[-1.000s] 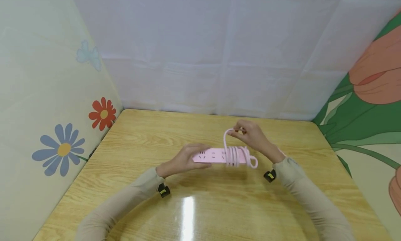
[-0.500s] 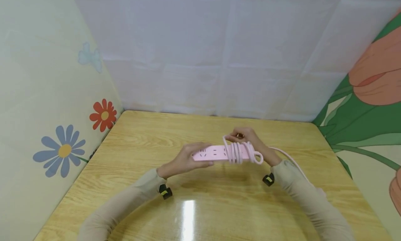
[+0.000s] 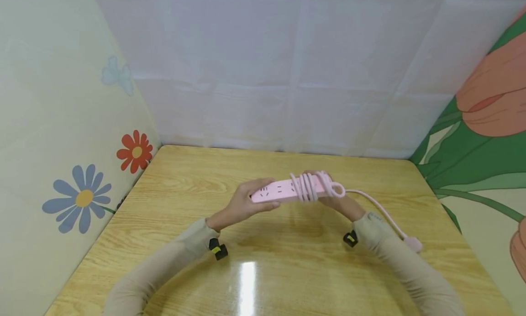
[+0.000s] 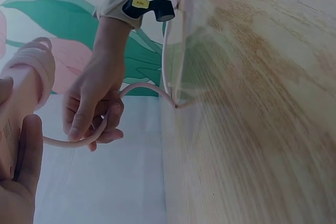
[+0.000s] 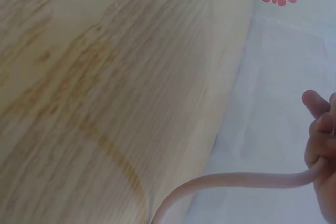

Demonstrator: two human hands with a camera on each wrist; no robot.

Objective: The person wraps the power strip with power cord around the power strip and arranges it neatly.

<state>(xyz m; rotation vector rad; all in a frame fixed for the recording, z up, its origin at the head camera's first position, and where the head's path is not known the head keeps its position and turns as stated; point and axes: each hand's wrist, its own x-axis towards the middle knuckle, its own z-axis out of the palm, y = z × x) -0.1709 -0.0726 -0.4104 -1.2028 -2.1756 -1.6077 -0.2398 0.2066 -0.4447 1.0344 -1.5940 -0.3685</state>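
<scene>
The right hand point(image 4: 94, 103) has come down from above the strip point(image 3: 279, 191) to behind and below it, the cord point(image 3: 308, 187) pinched in its fingers, so one more turn seems partly made; the plug point(image 3: 412, 244) now shows beside the right sleeve point(image 3: 402, 261). The left hand point(image 3: 241, 204) grips the strip's left end, above the table point(image 3: 287, 279). Faint marks point(image 4: 7, 130) on its side cannot be read, and I see no brand.
</scene>
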